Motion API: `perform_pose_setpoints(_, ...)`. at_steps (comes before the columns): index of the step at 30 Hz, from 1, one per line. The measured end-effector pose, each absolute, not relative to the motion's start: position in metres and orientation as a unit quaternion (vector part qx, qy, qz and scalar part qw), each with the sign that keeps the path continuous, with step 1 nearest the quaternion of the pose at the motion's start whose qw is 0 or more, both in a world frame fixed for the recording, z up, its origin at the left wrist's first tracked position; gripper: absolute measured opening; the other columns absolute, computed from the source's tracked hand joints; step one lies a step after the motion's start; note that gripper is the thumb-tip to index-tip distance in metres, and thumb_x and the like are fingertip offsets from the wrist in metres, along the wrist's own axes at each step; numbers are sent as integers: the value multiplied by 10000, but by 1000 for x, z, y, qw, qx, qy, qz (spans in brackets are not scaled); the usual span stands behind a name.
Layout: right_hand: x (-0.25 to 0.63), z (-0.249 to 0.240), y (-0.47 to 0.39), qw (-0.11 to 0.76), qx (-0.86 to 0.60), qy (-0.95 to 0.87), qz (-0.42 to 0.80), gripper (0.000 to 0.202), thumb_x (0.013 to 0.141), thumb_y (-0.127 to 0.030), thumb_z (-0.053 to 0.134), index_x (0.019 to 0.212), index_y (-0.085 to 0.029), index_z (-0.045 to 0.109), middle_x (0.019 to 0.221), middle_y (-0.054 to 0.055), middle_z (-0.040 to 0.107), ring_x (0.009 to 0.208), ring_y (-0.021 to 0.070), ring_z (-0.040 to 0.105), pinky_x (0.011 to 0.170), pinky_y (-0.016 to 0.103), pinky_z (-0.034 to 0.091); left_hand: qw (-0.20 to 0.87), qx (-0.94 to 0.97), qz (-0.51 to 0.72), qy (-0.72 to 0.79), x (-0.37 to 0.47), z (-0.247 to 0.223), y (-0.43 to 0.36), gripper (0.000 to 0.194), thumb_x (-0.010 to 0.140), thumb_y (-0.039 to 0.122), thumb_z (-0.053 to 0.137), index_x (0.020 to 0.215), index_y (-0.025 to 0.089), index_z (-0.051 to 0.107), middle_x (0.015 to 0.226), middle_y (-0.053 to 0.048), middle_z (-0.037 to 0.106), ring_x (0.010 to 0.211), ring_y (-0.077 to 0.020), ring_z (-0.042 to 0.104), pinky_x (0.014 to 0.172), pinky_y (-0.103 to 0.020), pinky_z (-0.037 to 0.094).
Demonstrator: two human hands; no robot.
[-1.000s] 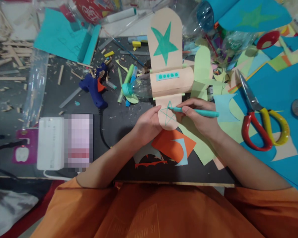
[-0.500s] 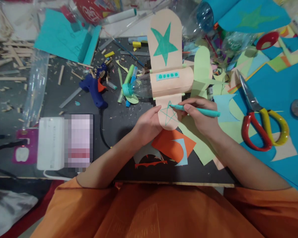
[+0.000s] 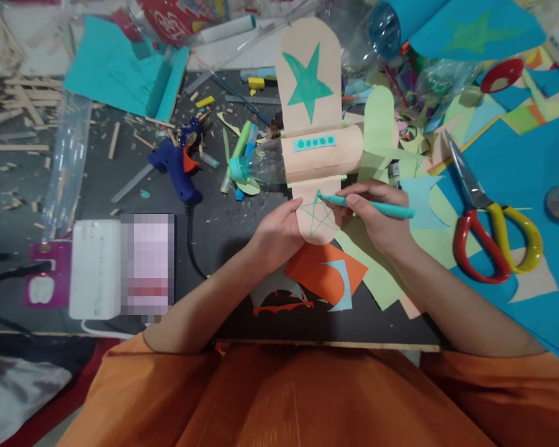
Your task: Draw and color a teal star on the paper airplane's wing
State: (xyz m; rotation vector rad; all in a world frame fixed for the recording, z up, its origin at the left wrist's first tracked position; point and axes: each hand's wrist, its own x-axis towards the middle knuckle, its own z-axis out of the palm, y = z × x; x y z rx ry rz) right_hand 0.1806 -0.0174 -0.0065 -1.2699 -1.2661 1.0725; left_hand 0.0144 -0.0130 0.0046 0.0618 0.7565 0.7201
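A teal marker (image 3: pixel 371 205) is pinched in the right hand (image 3: pixel 382 220), fingers closed round its barrel, and its tip is set on the near wing (image 3: pixel 317 217) of a paper-covered bottle plane (image 3: pixel 314 152). On that rounded, peach paper wing a five-pointed star is drawn in thin teal outline. The wing's left edge is pressed down by the left hand (image 3: pixel 277 236), thumb and fingertips closed lightly on the paper.

The plane lies at the middle of the black table (image 3: pixel 214 230). Its body is a clear plastic bottle wrapped in peach paper, with a teal strip of five dots on the wrap, a teal cap and pale green paper propeller blades at the left end. The far wing (image 3: pixel 310 74) carries a filled teal star. A pale green paper tail (image 3: pixel 379 124) is seen at the right end.

Just below the hands lie orange and light blue paper scraps (image 3: pixel 326 273). To the right, scissors (image 3: pixel 489 223) with red and yellow handles rest on blue paper (image 3: pixel 531 161). To the left lie a blue glue gun (image 3: pixel 177 164) with an orange trigger, and nearer the table's edge a white box (image 3: pixel 95 268), its label blurred. Wood splinters (image 3: pixel 13 105) are scattered at far left. At the top edge a red label (image 3: pixel 172 18) with white characters is seen, not legible. Printing on the orange garment (image 3: pixel 279 403) cannot be read.
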Motion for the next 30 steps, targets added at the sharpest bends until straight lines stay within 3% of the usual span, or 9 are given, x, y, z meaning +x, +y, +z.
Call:
perform_pose_setpoints(6,181,-2,-20,480,-544,-524,447,107,747,-229,660,662,-250,721,548,-24,652,509,141,579,509,294,527,866,45,338,365,11,0,-14,483,1044,236,272,1223,25,668,864,-125,777,904,-238,771,834,-309,591)
perform_pose_setpoints(16,180,-6,-17,518,-515,-503,462,71,757,-227,675,713,-224,730,566,-28,647,505,136,606,492,282,516,860,13,344,377,15,8,-11,523,1043,223,245,1406,-3,547,907,-121,780,921,-234,765,890,-314,582)
perform_pose_setpoints(22,182,-6,-18,500,-530,-518,449,85,766,-225,660,696,-233,709,561,-34,613,504,132,590,513,293,525,855,25,334,396,16,11,-11,547,1059,226,199,1354,-45,570,905,-147,771,852,-208,766,858,-283,578)
perform_pose_setpoints(30,182,-6,-18,497,-528,-514,457,90,768,-227,665,684,-238,697,576,-27,637,506,140,588,509,296,518,856,16,340,389,16,10,-11,523,1050,221,230,1401,2,550,915,-114,774,946,-226,773,896,-301,586)
